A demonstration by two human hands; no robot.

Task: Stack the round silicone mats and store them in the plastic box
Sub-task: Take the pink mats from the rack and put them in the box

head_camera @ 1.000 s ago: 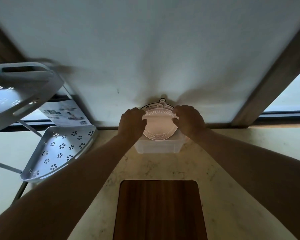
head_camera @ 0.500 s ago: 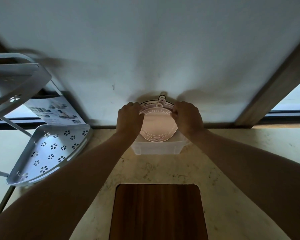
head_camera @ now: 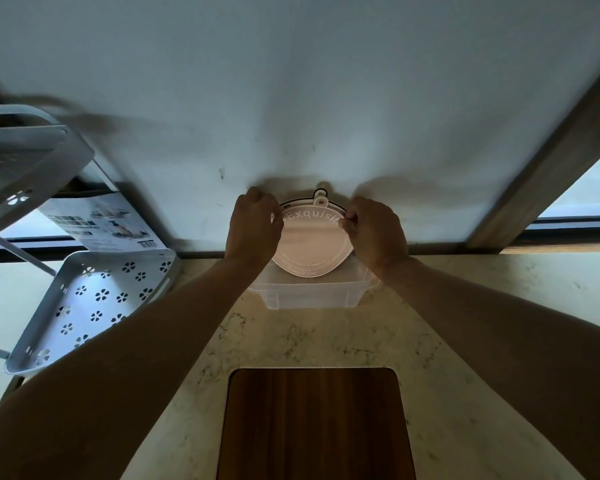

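A stack of round silicone mats (head_camera: 311, 242) stands tilted on edge inside the clear plastic box (head_camera: 309, 296), leaning toward the wall. The front mat is pale pink with white lettering and a hanging tab on top; a dark-rimmed mat shows just behind it. My left hand (head_camera: 255, 226) grips the stack's left edge and my right hand (head_camera: 374, 230) pinches its right edge. The box sits on the marble counter against the wall.
A wooden cutting board (head_camera: 314, 424) lies on the counter (head_camera: 465, 341) in front of the box. A white perforated corner rack (head_camera: 94, 299) with a printed card (head_camera: 101, 225) stands at the left. A wooden window frame (head_camera: 548, 150) runs along the right.
Both hands have stayed on the mat stack and shifted up along its sides. The stack stands more upright in the box, and the camera view has shifted slightly.
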